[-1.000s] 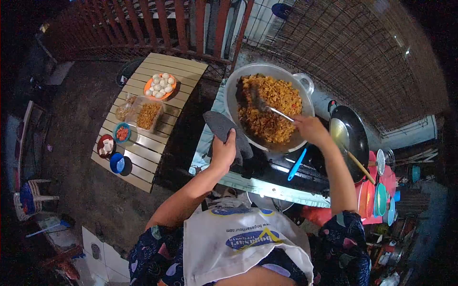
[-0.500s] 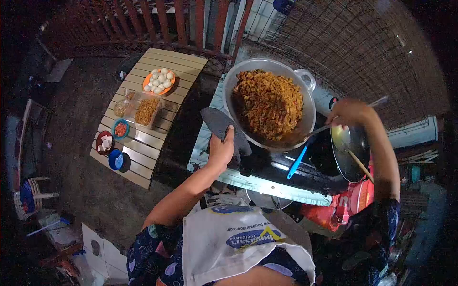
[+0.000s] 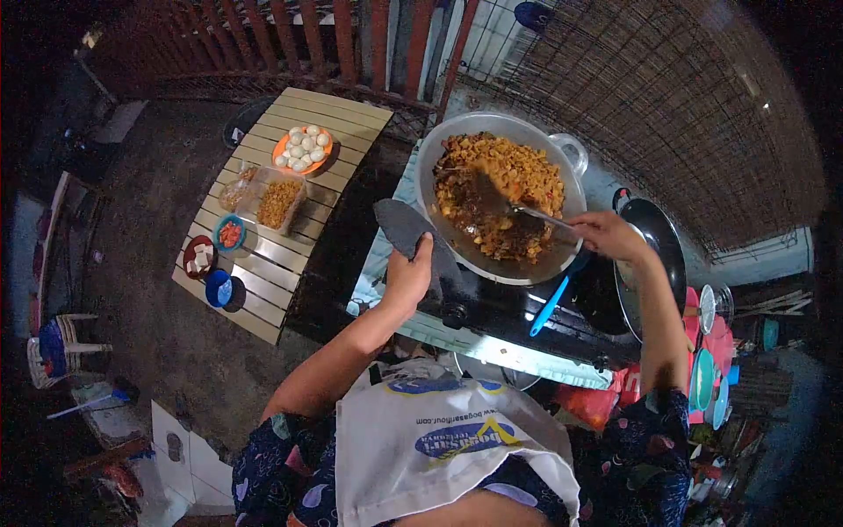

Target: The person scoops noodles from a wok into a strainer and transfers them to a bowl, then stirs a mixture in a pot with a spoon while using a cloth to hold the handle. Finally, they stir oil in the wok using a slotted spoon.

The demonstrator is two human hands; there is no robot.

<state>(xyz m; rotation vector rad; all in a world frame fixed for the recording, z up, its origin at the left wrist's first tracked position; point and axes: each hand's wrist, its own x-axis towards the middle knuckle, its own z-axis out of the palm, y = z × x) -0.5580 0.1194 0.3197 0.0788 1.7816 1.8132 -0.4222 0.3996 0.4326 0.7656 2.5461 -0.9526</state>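
A large silver pan (image 3: 428, 189) stands on the black stove, heaped with an orange-brown, crumbly cooked mixture (image 3: 527, 167). My right hand (image 3: 615, 235) is closed around the handle of a metal spatula (image 3: 546, 216); its blurred head is in the mixture near the middle of the pan. My left hand (image 3: 407, 279) grips a dark grey cloth (image 3: 404, 227) at the pan's left side. The cloth covers whatever part of the pan lies behind it. Darker, wetter-looking food shows below the spatula head. A blue-handled utensil (image 3: 550, 306) lies on the stove below the pan.
To the right sits a black wok (image 3: 674, 255). On the left, a slatted table (image 3: 263, 303) carries an orange plate of white eggs (image 3: 303, 147), a clear food container (image 3: 279, 206) and several small bowls. Stacked colored dishes (image 3: 702, 378) stand at lower right.
My right hand has moved left from above the wok, bringing the spatula head from the pan's lower right into its middle. The mixture there is turned over. My left hand stays on the cloth.
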